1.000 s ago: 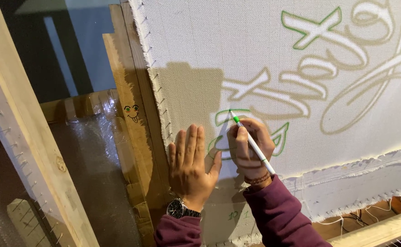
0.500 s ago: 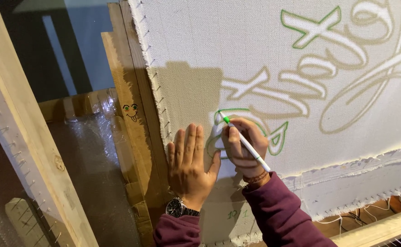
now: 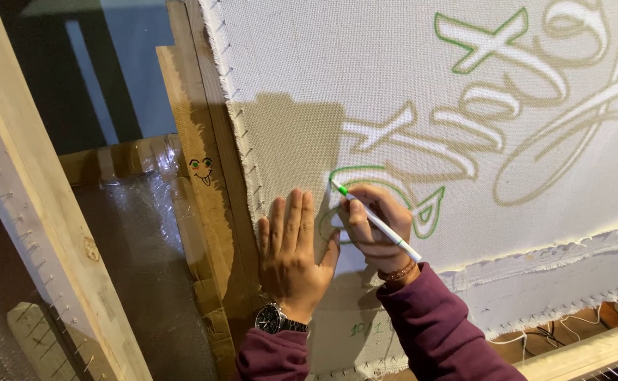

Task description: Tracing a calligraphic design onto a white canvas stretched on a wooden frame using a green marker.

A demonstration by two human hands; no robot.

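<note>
A pale woven cloth (image 3: 407,77) is stretched on a wooden frame (image 3: 203,127), with a projected looping design on it, partly outlined in green. My right hand (image 3: 376,229) grips a white marker with a green tip (image 3: 376,220); the tip touches the cloth at the left end of a green curved outline (image 3: 365,171). My left hand (image 3: 291,250) lies flat on the cloth just left of it, fingers together and pointing up, a wristwatch (image 3: 275,319) on the wrist. Both sleeves are maroon.
A second wooden beam studded with nails (image 3: 41,212) slants down the left side. Clear bubble wrap (image 3: 136,261) lies behind the frame. A small drawn face (image 3: 202,169) marks the frame's post. The cloth's frayed lower edge (image 3: 555,254) hangs over a lower wooden rail (image 3: 584,349).
My right hand has slid the marker tip leftward and slightly down along the green curve. My left hand has stayed flat in the same place.
</note>
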